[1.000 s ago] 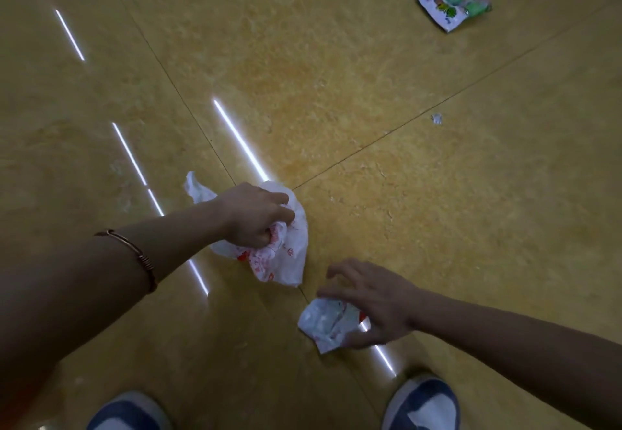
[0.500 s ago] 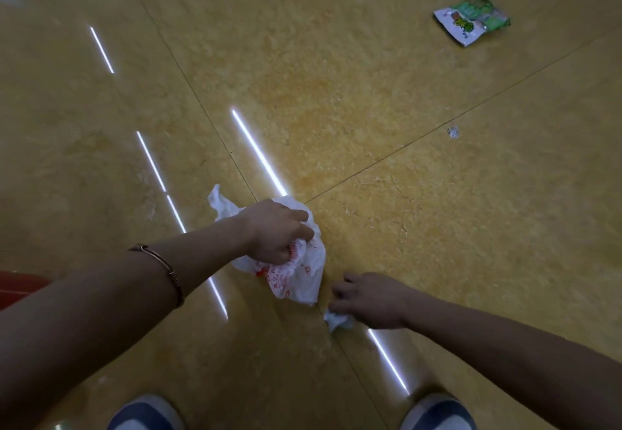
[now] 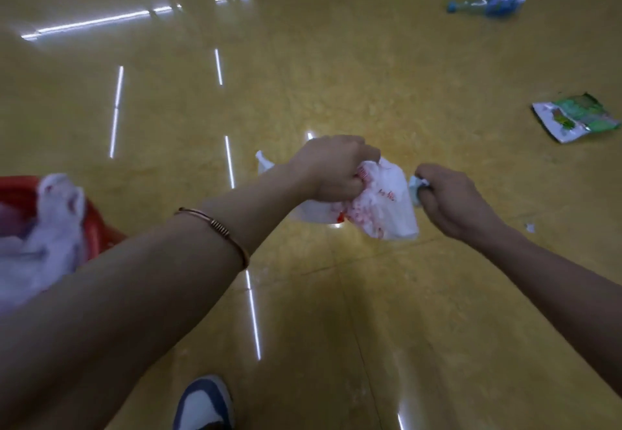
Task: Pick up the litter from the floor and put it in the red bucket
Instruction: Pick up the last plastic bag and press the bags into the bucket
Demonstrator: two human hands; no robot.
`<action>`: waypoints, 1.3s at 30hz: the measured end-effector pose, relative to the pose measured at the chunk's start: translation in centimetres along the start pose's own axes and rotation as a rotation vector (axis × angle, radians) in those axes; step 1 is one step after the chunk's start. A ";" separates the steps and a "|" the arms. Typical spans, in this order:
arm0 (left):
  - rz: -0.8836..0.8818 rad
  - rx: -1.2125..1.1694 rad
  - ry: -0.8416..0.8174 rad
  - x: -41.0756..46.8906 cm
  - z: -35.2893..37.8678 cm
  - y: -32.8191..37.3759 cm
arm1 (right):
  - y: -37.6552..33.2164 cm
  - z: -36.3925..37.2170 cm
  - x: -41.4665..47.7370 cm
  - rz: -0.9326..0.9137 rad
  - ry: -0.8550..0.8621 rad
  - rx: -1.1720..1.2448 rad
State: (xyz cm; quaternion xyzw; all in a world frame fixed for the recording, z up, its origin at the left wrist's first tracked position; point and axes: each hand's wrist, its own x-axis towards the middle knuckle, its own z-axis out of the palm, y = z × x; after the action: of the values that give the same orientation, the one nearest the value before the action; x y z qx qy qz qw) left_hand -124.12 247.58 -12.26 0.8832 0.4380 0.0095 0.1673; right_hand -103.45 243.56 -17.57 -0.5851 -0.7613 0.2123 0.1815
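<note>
White plastic with red print, the crumpled bag (image 3: 382,209) hangs from the left hand (image 3: 333,170), whose fingers (image 3: 350,185) are clenched round its top near the middle of the view. Just beside it, at the bag's three o'clock, the right hand (image 3: 451,201) grips a small pale wrapper (image 3: 414,188). The red bucket (image 3: 97,226) sits at nine o'clock, partly hidden behind the left forearm and already holding white litter. The bag's loose lower half dangles free, so on the swing across it could snag the rim or slip from the fist. Little of the wrapper shows past the fingers, and it might drop unnoticed. The bucket looks fairly full, so light plastic may spring back out. A green snack packet (image 3: 575,116) at two o'clock, a blue bottle (image 3: 488,0) at one o'clock and a tiny scrap (image 3: 530,227) lie on the floor (image 3: 336,59) and could be overlooked.
</note>
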 end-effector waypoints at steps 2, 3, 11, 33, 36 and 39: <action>0.001 -0.012 0.008 -0.3 -3.2 -0.4 | -1.9 -1.0 2.8 0.007 0.018 0.032; 0.010 -0.016 0.022 -0.8 -4.8 -0.7 | -2.9 -1.2 4.2 0.012 0.013 0.088; -0.144 -0.075 0.387 -11.5 -13.4 -7.0 | -14.5 0.3 11.4 -0.291 0.024 0.174; -1.184 0.015 0.157 -44.4 -6.5 -12.9 | -41.3 15.6 8.8 -0.875 -0.556 0.119; -1.168 0.036 0.042 -43.5 -3.9 -14.0 | -40.4 17.3 9.1 -0.876 -0.622 -0.022; -1.166 0.041 -0.029 -42.6 -1.6 -15.0 | -39.5 18.5 9.3 -0.921 -0.653 -0.161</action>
State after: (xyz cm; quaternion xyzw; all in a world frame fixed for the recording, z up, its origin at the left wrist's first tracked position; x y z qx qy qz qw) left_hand -162.21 223.33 -9.78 0.4996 0.8495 -0.1048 0.1337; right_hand -147.58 241.64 -11.77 -0.1087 -0.9682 0.2225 -0.0346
